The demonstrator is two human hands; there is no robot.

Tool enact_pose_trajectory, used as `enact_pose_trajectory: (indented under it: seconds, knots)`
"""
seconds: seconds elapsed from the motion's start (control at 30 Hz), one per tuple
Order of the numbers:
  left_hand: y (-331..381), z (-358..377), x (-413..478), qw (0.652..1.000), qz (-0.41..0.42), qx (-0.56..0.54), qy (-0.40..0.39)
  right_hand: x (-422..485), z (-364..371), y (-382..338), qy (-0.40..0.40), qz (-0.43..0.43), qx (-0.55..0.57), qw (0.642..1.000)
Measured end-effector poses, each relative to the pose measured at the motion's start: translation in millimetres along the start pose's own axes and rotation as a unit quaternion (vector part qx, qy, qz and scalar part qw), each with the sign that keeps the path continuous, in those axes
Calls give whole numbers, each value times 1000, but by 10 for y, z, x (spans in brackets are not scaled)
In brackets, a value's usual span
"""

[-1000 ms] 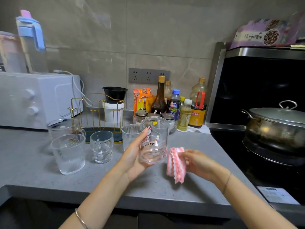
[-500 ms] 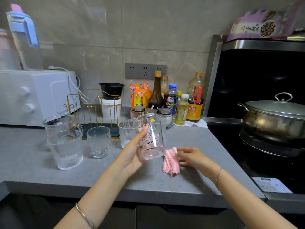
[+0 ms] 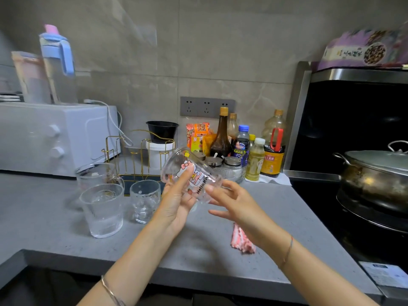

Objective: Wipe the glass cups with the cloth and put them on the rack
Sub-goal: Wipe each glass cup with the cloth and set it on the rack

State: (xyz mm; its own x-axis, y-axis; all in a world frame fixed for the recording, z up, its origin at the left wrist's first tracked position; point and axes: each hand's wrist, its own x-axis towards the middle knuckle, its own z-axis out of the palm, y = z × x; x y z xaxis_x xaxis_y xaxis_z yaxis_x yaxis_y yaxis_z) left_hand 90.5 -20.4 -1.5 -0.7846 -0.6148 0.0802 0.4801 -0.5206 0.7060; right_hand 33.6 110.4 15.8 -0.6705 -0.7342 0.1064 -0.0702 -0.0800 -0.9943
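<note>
"Cup [image 3: 176,161] first: why is it lying over like that?"

"I'd judge it's being tipped mouth-first toward the rack [image 3: 136,155] behind it, ready to go upside down on a peg. The left hand [image 3: 176,204] grasps it around the wall, thumb across the cartoon print, and holds it clear of the desk [image 3: 55,217]."

"And the right hand [image 3: 234,204]?"

"Its fingers are loose and spread, holding nothing — one fingertip sits at the cup's base, but I can't tell if it touches. It's probably there to steady slippery glass."

"Where's the cloth [image 3: 240,239]?"

"On the desk under the right forearm, near the front edge. It's soft and ruffled, with pink and white stripes. Since it lies there, I'd say this cup is already wiped."

"Materials?"

"The cup is thin clear glass, smooth and slightly tapered. The ribbed glass [image 3: 102,210] and small glass [image 3: 144,200] stand upright in front of the rack, left of the hands — they look thicker and are textured. The rack is thin gold wire with upright loops, hard against glass, so a gentle set-down seems wise."
</note>
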Motion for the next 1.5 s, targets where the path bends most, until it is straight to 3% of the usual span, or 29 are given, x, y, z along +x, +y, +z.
enact_pose_trajectory:
  seconds: [0.3,0.43,0.53,0.63,0.73,0.8,1.13,1.5]
  knots:
    - [302,-184,252,998,68,16,9,511,316,-49,-2,20,107,994]
    - [642,-339,327,974,42,224,-12,847,367,-268,12,-24,63,998]
    - [858,-588,481,889,128,438,43,1157,355,-535,34,-87,-28,995]
    - [1010,-926,641,745,239,619,66,1470,343,-742,40,-167,-193,966]
    - [1082,-1186,709,612,225,756,52,1725,405,-876,6,-214,-342,915]
    - [1087,-1245,728,569,189,799,34,1882,470,-913,-23,-215,-395,893]
    - [1028,-1330,841,559,134,818,3,2279,765,-755,-101,-159,-485,854]
    - [1036,-1318,845,551,129,824,4,2448,846,-412,-130,-109,-506,845]
